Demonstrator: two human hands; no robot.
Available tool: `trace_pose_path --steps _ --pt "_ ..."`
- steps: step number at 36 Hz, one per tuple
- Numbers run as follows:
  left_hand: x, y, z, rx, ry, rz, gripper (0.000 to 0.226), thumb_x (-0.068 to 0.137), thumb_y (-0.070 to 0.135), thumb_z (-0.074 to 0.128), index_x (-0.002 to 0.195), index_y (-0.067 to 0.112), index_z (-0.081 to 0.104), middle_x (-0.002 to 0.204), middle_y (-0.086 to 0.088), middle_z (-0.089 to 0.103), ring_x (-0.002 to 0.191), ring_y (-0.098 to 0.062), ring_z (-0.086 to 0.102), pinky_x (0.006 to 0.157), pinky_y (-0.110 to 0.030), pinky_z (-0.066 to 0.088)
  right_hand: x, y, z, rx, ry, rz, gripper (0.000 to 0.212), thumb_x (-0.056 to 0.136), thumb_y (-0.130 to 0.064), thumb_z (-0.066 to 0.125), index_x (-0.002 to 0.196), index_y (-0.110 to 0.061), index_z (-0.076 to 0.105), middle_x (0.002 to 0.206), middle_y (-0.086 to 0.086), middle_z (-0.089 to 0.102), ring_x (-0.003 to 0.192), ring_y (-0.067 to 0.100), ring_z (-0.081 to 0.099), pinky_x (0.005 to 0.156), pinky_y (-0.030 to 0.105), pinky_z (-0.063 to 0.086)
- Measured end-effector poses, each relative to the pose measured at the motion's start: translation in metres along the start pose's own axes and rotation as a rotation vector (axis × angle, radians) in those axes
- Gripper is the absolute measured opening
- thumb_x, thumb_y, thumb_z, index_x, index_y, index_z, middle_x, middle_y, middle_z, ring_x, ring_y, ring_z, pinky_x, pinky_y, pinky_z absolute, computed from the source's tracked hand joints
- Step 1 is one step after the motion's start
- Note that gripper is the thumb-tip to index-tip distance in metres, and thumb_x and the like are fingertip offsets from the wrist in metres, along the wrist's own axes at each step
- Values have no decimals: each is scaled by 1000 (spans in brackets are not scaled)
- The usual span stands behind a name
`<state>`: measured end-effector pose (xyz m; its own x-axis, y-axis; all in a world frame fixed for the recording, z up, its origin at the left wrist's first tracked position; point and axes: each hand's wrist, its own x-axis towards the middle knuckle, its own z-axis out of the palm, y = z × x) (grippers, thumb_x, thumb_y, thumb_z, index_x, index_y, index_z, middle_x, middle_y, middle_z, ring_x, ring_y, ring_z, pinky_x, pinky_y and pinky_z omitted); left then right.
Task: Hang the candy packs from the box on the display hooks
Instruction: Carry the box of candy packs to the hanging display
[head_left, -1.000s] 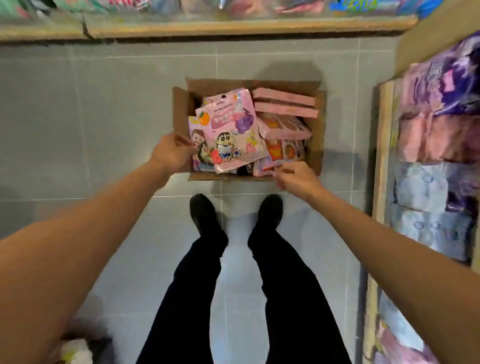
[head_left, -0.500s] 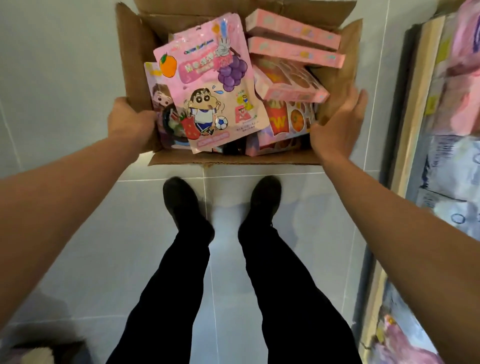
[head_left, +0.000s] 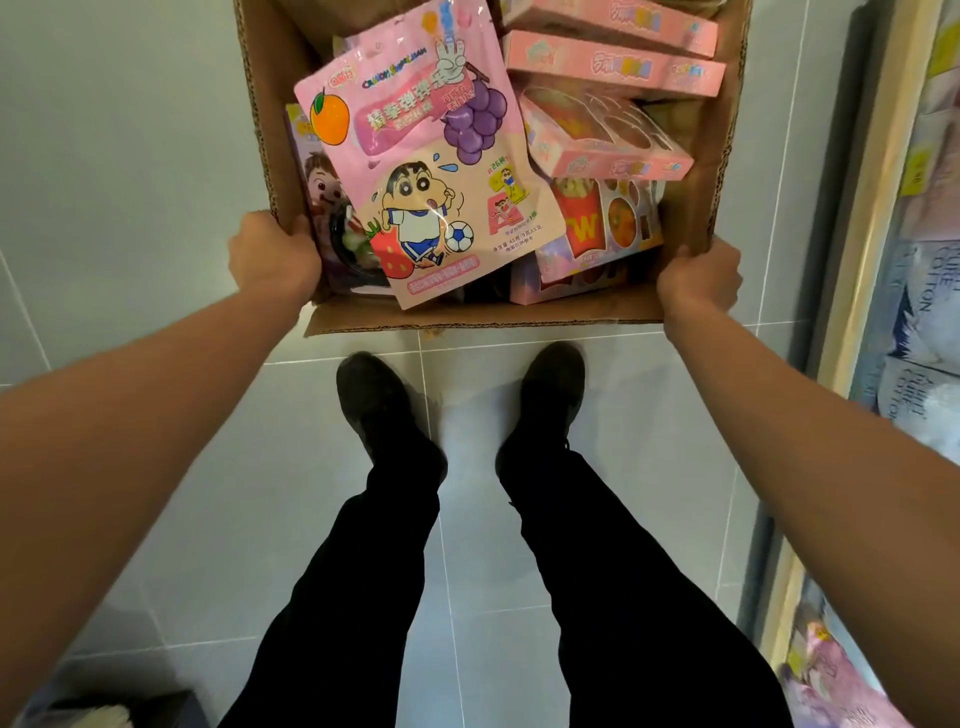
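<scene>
Gripping one cardboard box (head_left: 270, 130) by its sides, two hands, left hand (head_left: 272, 257) and right hand (head_left: 698, 280), carry it.

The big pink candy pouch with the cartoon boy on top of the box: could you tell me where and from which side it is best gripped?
Pinch the pink candy pouch at its bottom edge, coming from the near side. It lies flat and face-up on the other packs, and that edge juts over the cardboard box's near flap with nothing on it. Both the left hand and right hand grip the box walls, so one must let go first.
</scene>
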<state>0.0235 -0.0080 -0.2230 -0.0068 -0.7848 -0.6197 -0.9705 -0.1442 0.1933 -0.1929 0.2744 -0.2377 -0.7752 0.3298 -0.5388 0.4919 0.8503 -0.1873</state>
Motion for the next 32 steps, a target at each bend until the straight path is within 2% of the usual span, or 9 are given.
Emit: trace_pose_path --steps 6,11,16,23,27,32 --pt "1 -6 1 -64 82 -47 35 101 29 52 129 8 59 130 -12 64 115 -34 62 99 -44 51 -14 12 4 -1 84 -12 31 106 -23 43 130 -18 61 130 4 66 118 28 62 103 41 47" --pt "0 -19 -11 -102 102 -38 34 98 30 54 125 12 65 124 -11 68 110 -34 64 97 -45 53 -35 25 3 31 122 -2 28 105 -21 46 126 -16 65 126 6 68 117 27 63 102 38 47" --pt "-9 -29 -29 -50 150 17 34 97 30 54 123 12 68 121 -14 70 110 -36 64 95 -43 52 -53 37 -3 46 86 12 27 103 -20 50 123 -14 67 124 8 69 116 29 63 100 38 48" --pt "-25 -38 -70 33 155 20 39 93 34 56 121 9 68 116 -20 70 107 -41 65 94 -52 53 -82 42 -30 52 2 20 25 103 -20 52 120 -13 69 121 8 70 112 30 65 101 40 48" --pt "-56 -42 -96 39 156 15 38 96 30 58 121 3 67 118 -24 68 109 -41 64 94 -50 52 -106 49 -59 40 -24 28 26 103 -21 51 120 -13 69 121 9 70 112 30 65 102 41 47" --pt "-117 -40 -140 40 148 28 36 97 27 58 121 1 67 118 -25 68 110 -42 63 96 -47 51 -138 59 -113 35 -46 33 22 102 -19 53 110 -13 72 112 9 73 105 29 67 97 41 51"
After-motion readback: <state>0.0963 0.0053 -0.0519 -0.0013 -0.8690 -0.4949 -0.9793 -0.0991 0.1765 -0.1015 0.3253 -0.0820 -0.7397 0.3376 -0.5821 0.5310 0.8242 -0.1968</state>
